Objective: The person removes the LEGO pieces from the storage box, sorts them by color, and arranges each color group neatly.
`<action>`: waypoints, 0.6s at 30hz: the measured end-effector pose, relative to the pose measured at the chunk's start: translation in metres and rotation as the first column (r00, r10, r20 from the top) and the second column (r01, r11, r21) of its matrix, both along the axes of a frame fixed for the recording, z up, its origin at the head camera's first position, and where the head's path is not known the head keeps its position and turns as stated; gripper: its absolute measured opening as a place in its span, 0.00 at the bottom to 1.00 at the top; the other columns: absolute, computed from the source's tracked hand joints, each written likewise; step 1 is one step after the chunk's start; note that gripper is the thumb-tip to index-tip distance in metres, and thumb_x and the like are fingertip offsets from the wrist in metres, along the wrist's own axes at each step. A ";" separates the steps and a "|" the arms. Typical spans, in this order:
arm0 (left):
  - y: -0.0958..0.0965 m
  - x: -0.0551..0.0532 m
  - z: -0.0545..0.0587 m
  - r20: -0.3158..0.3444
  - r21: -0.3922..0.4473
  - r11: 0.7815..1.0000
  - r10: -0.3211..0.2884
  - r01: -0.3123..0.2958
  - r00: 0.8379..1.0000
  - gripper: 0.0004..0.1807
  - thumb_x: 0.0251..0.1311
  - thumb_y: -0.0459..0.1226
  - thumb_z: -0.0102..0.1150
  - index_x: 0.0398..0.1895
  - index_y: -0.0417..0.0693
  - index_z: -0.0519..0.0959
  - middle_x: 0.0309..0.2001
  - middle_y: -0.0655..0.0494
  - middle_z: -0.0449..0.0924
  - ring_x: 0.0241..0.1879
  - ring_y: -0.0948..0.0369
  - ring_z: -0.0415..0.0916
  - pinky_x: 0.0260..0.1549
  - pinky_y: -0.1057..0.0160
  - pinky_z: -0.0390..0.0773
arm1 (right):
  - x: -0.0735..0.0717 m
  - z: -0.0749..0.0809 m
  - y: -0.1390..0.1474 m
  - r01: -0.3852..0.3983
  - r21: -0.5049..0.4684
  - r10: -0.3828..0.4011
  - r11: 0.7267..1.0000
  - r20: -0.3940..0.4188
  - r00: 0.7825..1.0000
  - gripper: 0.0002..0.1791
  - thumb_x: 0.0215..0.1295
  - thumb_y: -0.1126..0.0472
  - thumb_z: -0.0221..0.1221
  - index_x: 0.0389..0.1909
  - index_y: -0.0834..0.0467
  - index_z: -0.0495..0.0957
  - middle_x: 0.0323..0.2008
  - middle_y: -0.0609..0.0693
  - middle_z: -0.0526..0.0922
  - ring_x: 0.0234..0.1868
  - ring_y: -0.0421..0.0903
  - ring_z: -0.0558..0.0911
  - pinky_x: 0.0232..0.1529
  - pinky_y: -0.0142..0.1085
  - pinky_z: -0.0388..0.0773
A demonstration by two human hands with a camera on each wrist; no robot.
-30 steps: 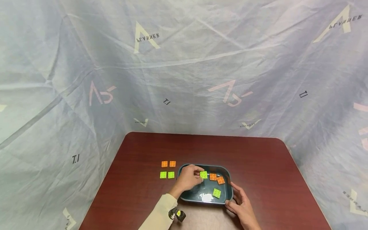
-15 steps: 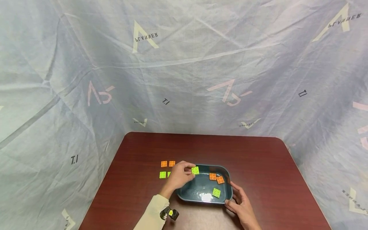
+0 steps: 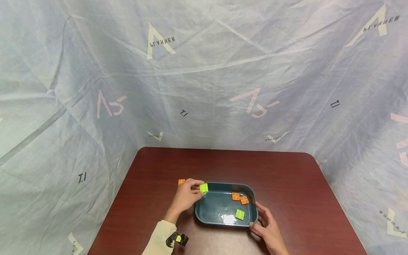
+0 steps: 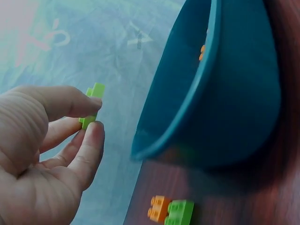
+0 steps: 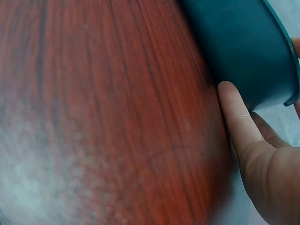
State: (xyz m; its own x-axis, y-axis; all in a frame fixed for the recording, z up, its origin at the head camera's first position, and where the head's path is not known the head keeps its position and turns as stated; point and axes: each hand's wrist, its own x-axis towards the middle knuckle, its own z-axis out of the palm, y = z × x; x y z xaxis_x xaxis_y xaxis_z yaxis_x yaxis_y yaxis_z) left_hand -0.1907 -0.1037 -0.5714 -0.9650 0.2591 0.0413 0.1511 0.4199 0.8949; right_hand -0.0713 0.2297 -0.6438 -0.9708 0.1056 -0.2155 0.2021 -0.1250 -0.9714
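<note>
My left hand (image 3: 185, 195) pinches a lime-green toy brick (image 3: 203, 187) between thumb and fingertips, above the left rim of a dark teal tub (image 3: 223, 224). In the left wrist view the green brick (image 4: 92, 107) is seen edge-on, apart from the tub (image 4: 234, 103). At the tub's right end my right hand (image 3: 267, 226) grips the near corner. Its thumb (image 5: 232, 105) presses the outer wall in the right wrist view. Inside the tub lie two orange bricks, one (image 3: 235, 196) beside the other (image 3: 244, 200), and a green brick (image 3: 240, 214) nearer me.
An orange brick (image 3: 181, 182) shows on the table (image 3: 277, 173) behind my left hand. The left wrist view has an orange brick (image 4: 159, 209) and a green brick (image 4: 180, 213) on the tabletop. Printed grey sheeting (image 3: 204, 88) hangs around the table.
My left hand has moved left with the green brick, from over the tub's middle to its left rim, and now covers most table bricks. The right hand has stayed on the tub.
</note>
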 end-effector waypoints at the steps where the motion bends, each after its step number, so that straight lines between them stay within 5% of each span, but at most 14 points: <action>1: -0.004 0.000 -0.001 -0.003 0.006 1.000 0.010 -0.010 1.000 0.21 0.61 0.34 0.73 0.59 0.47 0.86 0.55 0.49 0.81 0.49 0.56 0.88 0.45 0.65 0.88 | 0.000 -0.001 0.000 -0.001 0.001 0.001 1.000 -0.001 1.000 0.46 0.61 0.75 0.66 0.79 0.51 0.64 0.74 0.68 0.67 0.59 0.50 0.83 0.48 0.41 0.88; 18: -0.058 -0.001 -0.021 0.046 -0.023 0.984 0.179 -0.178 0.983 0.22 0.61 0.31 0.71 0.60 0.47 0.86 0.57 0.51 0.82 0.55 0.51 0.85 0.49 0.59 0.88 | 0.002 -0.004 0.002 0.005 0.012 -0.005 1.000 -0.041 0.999 0.46 0.59 0.76 0.67 0.79 0.53 0.65 0.71 0.68 0.69 0.58 0.48 0.83 0.47 0.41 0.89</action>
